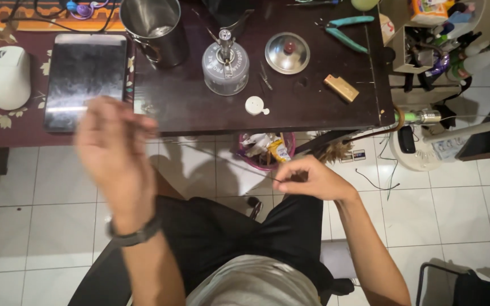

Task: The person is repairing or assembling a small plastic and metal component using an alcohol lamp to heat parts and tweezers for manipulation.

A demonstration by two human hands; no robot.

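Note:
My left hand [114,156] is raised in front of the near edge of the dark table [199,110], below a black tablet [85,79]. It is motion-blurred, and a dark watch [134,233] sits on its wrist. I cannot tell whether it holds anything. My right hand [310,178] hovers over my lap with thumb and fingers pinched together. A small thin dark piece [279,181] shows at the fingertips. Both hands are clear of the table top.
On the table stand a white mouse [5,76], a metal mug [154,28], a grey gas canister [226,65], a round metal lid [287,52], a white cap [254,105], a brass-coloured block [341,88] and teal pliers [344,28]. A pink waste basket [266,152] sits beneath.

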